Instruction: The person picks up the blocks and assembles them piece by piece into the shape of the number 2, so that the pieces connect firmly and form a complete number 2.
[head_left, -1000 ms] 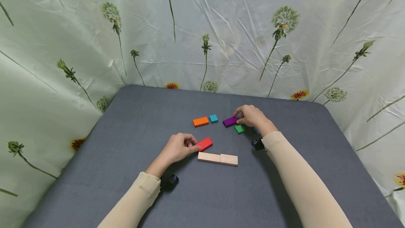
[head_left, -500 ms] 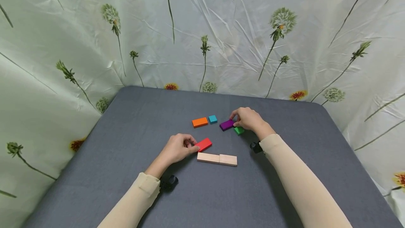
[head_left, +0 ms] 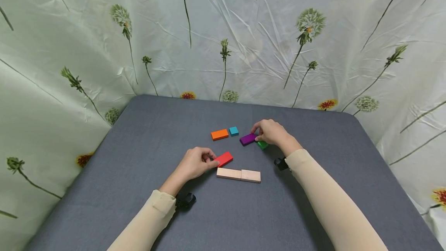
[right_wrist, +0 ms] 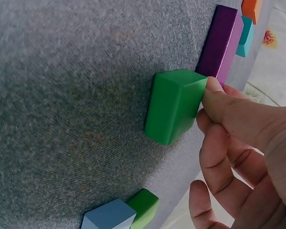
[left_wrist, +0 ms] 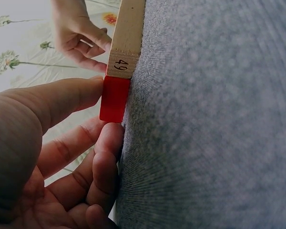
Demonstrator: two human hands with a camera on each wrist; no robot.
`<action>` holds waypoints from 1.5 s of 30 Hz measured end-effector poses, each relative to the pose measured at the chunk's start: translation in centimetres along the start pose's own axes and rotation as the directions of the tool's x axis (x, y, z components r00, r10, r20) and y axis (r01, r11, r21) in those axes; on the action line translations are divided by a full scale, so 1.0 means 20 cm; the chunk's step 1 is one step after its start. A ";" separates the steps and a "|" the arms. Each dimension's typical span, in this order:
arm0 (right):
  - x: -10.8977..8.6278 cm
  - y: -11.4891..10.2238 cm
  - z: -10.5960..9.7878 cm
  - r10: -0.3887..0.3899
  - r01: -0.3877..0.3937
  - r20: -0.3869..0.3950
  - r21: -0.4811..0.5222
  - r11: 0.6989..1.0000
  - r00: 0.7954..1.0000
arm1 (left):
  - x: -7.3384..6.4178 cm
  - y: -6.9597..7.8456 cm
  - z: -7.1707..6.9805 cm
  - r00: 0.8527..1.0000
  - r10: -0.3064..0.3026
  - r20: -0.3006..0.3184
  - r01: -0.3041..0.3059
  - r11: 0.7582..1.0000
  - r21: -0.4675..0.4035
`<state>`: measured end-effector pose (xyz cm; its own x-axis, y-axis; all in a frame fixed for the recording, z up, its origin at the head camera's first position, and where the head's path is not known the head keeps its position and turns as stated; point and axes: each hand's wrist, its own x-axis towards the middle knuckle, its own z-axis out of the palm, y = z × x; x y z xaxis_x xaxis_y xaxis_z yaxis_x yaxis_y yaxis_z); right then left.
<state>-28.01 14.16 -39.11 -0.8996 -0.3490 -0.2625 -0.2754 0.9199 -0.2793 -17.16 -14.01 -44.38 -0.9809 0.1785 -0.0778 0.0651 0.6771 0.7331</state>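
Thumb and fingers of my left hand (head_left: 196, 162) pinch the near-left end of a red block (head_left: 225, 158), which lies on the table just beyond two plain wooden blocks (head_left: 229, 173) set end to end. Seen from the left wrist, the red block (left_wrist: 115, 99) is in line with a wooden block marked 49 (left_wrist: 124, 52). Farther off, my right hand (head_left: 274, 131) grips the right end of a purple block (head_left: 247, 139). A green block (right_wrist: 174, 106) sits right beside the thumb, partly covered by the hand in the head view.
Left of the purple block are a small teal block (head_left: 234, 131) and an orange block (head_left: 219, 134). The right wrist view also has a light blue block (right_wrist: 109, 214) and another green block (right_wrist: 145, 208), hidden in the head view. A flowered curtain (head_left: 261, 49) hangs behind the grey table (head_left: 167, 119).
My right hand has slid the purple block a little left and toward me. The blue block behind that hand has gone out of sight in the head view. My left hand has stayed put.
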 end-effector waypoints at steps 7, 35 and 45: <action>-0.02 -0.02 0.01 -0.020 0.020 -0.011 -0.024 1.000 1.000 | 0.00 0.00 0.00 1.000 0.005 -0.006 -0.005 1.000 -0.002; -0.06 -0.06 0.06 -0.130 0.130 -0.014 0.013 0.991 0.991 | 0.00 0.00 0.00 1.000 -0.004 -0.001 0.004 1.000 -0.019; -0.07 -0.10 0.08 -0.123 0.122 0.009 0.033 0.992 0.992 | 0.00 0.01 0.00 1.000 -0.011 -0.003 0.011 1.000 -0.018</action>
<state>-25.57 12.53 -39.61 -0.8559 -0.4608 -0.2348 -0.3720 0.8639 -0.3394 -17.14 -13.93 -44.27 -0.9821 0.1689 -0.0837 0.0512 0.6663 0.7439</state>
